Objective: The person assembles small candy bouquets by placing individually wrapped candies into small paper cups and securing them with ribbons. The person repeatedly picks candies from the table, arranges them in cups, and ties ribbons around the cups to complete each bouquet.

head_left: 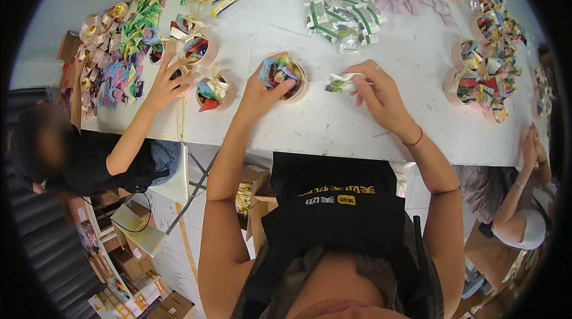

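Nearest you, your right hand (378,94) pinches a small white-and-green sachet (338,82) between thumb and forefinger, the fingers closed on its right end while the rest sticks out to the left, just above the white bench (333,125). Keep that grip light and near the edge, so the packet stays flat and you can steer its free end. Just to the left, your left hand (262,89) curls over the round tub (293,81); its fingers are bent down onto the blue and mixed-colour packets (277,72) already inside, pressing them rather than gripping any one. Hold them down firmly, I'd judge, so a gap stays open at the tub's right rim. The sachet lies just beside that rim, apart from it. Farther off, a co-worker's hand (164,83) touches another filled tub (213,91), and loose piles of sachets (342,15) cover the far side.
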Demonstrator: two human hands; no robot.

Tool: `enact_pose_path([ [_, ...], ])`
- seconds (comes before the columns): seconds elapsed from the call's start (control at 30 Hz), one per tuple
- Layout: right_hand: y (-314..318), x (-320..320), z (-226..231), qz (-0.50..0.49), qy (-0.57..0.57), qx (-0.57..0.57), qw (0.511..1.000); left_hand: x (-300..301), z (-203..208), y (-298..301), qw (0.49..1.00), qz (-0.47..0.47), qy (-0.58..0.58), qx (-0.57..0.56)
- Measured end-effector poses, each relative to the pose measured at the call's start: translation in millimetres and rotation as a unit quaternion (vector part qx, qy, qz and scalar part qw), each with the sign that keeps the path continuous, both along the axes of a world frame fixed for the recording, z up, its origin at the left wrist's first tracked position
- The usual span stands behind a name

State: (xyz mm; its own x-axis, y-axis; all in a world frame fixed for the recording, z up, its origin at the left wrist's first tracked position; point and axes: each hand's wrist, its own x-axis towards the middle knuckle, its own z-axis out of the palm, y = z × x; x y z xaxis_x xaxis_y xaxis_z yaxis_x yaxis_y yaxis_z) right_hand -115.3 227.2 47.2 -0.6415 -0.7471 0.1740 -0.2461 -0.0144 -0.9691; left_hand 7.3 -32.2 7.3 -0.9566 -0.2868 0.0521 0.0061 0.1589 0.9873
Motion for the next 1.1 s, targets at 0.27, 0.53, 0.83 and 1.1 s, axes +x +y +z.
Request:
enact_pose_path([
  [0.27,-47.8,8.2,17.1,0.105,0.245,-0.007,0.964,1.5,9.0,10.0,0.991,-0.128,0.013,0.025],
  [0.53,-61.9,18.0,-1.0,0.138,0.357,0.041,0.923,8.4,8.2,7.7,0.976,-0.152,-0.059,0.147],
  [0.83,-116.5,-83.3,13.3,0.128,0.117,0.040,0.984,8.5,6.0,21.7,0.997,-0.078,0.026,0.011],
  [1.1,-256.8,-169.2,-58.4,-0.027,0.488,0.203,0.849,8.3,12.2,19.0,0.995,-0.092,0.022,-0.033],
])
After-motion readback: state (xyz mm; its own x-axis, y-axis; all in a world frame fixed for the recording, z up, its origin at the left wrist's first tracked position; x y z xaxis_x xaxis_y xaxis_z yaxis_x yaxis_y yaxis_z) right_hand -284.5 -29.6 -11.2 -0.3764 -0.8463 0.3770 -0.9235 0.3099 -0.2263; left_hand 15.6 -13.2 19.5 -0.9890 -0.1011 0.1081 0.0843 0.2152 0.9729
